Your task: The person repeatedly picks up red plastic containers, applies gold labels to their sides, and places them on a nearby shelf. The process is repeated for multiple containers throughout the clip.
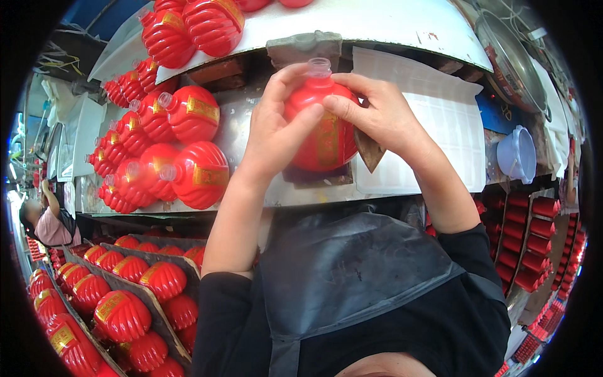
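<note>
In front of me on the workbench (251, 195) stands a round red plastic bottle (323, 144) with a clear open neck and a gold band down its front. My left hand (282, 119) curves round its left shoulder, fingers behind the neck and thumb on the front. From the right, my right hand (380, 113) holds the other shoulder, its thumb and the left thumb nearly meeting below the neck. A brown pointed flat piece (369, 151) shows under my right hand beside the bottle; I cannot tell whether the hand touches it. Beneath the bottle is a dark block (317, 176).
Several red bottles (195, 176) lie in rows at the left. More fill racks (138, 283) at lower left. A white ribbed sheet (421, 125) covers the bench's right side. A raised white board (364, 25) spans the back. A pale blue bucket (516, 154) stands right.
</note>
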Motion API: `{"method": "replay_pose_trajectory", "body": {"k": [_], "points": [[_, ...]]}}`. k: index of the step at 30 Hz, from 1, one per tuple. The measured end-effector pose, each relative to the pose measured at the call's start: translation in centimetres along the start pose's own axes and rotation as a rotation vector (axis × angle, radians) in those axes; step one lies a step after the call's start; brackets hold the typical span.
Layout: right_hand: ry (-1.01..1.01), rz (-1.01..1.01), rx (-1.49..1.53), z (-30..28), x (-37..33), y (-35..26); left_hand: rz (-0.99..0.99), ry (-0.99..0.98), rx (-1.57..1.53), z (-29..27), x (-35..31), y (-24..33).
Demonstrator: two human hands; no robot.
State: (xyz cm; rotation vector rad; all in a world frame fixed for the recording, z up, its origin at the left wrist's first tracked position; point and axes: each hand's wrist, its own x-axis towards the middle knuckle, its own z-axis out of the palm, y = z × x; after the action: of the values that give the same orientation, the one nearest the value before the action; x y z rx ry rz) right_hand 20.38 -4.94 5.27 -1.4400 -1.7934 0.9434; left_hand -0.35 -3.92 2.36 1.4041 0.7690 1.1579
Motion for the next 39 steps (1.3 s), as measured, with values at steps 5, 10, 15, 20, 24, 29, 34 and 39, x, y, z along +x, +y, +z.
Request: {"method": "replay_pose_trajectory", "body": {"k": [5, 10, 15, 20, 24, 29, 34, 39], "points": [[0.034, -0.028, -0.031, 0.4, 0.1, 0.0, -0.032, 0.023, -0.062, 0.0, 0.1, 0.0], [-0.103, 0.084, 0.226, -0.7, 1.0, 0.6, -0.058, 0.038, -0.157, 0.2, 0.6, -0.4], [-0.065, -0.044, 0.080, -0.2, 1.1, 2.1, -0.077, 0.056, -0.186, 0.2, 1.1, -0.6], [-0.169, 0.103, 0.284, -1.3, 2.3, 3.3, -0.110, 0.084, -0.188, 0.2, 1.6, -0.5], [-0.047, 0.176, 0.446, -3.8, 3.1, 2.4, -0.128, 0.106, -0.198, -0.3, 2.0, -0.9], [0.132, -0.271, 0.340, -1.6, 1.0, 0.4, -0.135, 0.123, -0.173, -0.7, 2.8, -1.5], [0.295, -0.478, -0.184, -0.4, 1.8, 0.5, -0.217, 0.147, -0.259, -0.8, 2.8, -1.3], [0.226, -0.890, -0.401, 1.1, -1.0, 0.8, -0.240, 0.206, -0.248, -1.1, 2.9, -1.3]]}}
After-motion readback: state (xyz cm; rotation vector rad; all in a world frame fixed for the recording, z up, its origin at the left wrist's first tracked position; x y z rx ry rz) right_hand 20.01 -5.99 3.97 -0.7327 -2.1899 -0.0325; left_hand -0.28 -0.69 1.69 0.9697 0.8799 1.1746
